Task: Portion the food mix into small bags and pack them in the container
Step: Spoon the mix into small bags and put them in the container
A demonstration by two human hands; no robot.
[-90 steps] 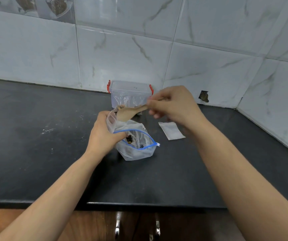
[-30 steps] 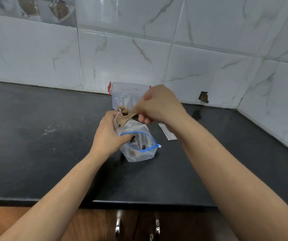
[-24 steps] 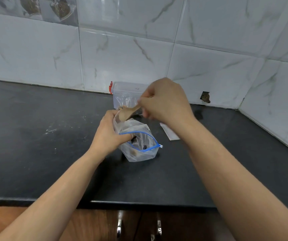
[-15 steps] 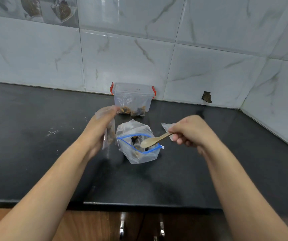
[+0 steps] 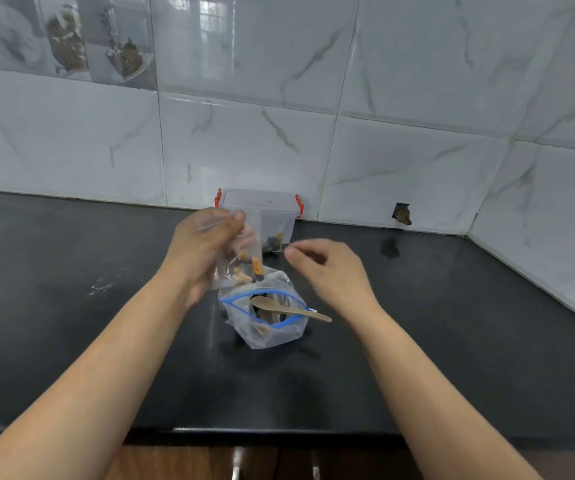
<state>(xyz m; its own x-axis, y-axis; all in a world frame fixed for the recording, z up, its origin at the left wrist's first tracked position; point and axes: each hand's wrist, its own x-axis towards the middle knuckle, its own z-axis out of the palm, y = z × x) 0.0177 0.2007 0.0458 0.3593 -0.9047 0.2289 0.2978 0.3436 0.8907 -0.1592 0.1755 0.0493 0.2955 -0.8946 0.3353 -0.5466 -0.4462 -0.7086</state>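
Observation:
My left hand [image 5: 198, 250] holds a small clear bag [image 5: 244, 265] upright above the counter, with food mix in its bottom. Below it stands a big zip bag [image 5: 268, 330] with a blue rim, open and holding dark food mix. A wooden spoon [image 5: 289, 308] rests across its mouth, handle pointing right. My right hand [image 5: 331, 271] hovers just right of the small bag, fingers apart and holding nothing. A clear container [image 5: 272, 211] with red latches stands by the wall behind, with some filled bags inside.
The black counter [image 5: 71, 323] runs to a tiled wall behind and a side wall on the right. Its front edge [image 5: 279, 432] lies near me, above wooden cabinet doors. A hole [image 5: 401, 213] shows in the wall tile right of the container.
My right hand has let go of the spoon, which now lies across the big bag's mouth, and has moved up toward the small bag. My left hand has raised the small bag.

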